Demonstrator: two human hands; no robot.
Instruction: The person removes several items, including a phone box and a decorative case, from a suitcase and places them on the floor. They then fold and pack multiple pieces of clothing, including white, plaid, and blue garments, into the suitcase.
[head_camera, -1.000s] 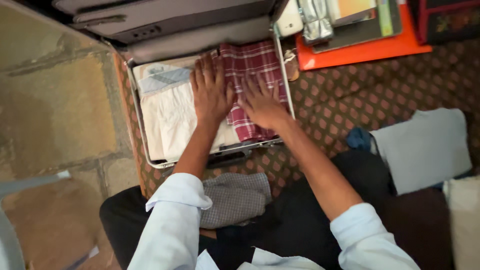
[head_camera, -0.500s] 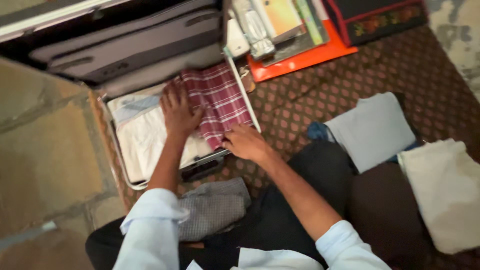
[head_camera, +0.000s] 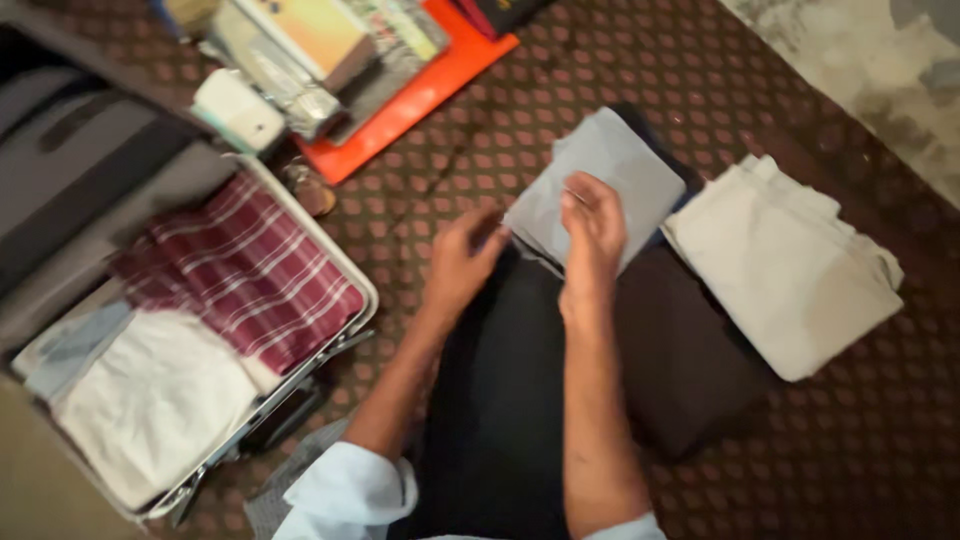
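Observation:
My left hand (head_camera: 462, 262) and my right hand (head_camera: 592, 225) are both on a folded pale grey garment (head_camera: 622, 160) that lies on the patterned brown mat in front of my knees. The left hand's fingers curl under its near left corner. The right hand presses on top near the middle, its fingers closed on the cloth. An open suitcase (head_camera: 352, 283) lies to the left, apart from both hands. It holds a red checked cloth (head_camera: 240, 270), a white folded garment (head_camera: 150, 400) and a pale blue shirt (head_camera: 70, 345).
A cream folded cloth (head_camera: 790, 260) lies right of the grey garment, with a dark brown folded cloth (head_camera: 690, 360) in front of it. An orange folder (head_camera: 420, 95) with books, packets and a white box (head_camera: 240, 110) sits at the back. A grey checked cloth (head_camera: 285, 485) lies near my left sleeve.
Both hands have left the suitcase and moved right to the grey folded garment. The view has swung right, so the suitcase now sits at the left edge.

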